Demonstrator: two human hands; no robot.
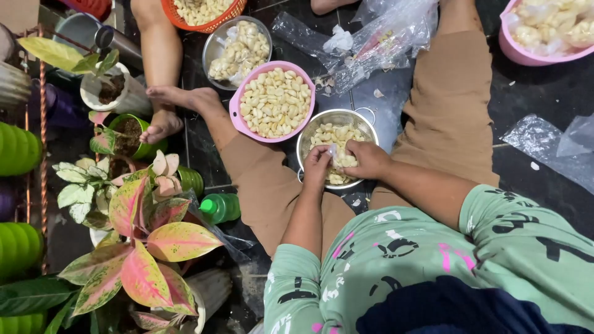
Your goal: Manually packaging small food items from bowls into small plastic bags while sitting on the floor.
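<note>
My left hand (318,167) and my right hand (368,158) meet over a metal strainer bowl (365,120) that holds garlic cloves and stands on the dark floor between my legs. The fingers of both hands pinch one garlic clove (333,150) with a bit of pale skin on it. Just beyond and to the left of the strainer, a pink bowl (237,114) is heaped with peeled cloves.
Another person's leg and foot (162,99) lie at the upper left. Further back are a steel bowl (216,40) of garlic, an orange basket (185,21), a second pink bowl (516,52) and clear plastic bags (383,37). Potted plants (148,241) and a green bottle (221,207) crowd the left.
</note>
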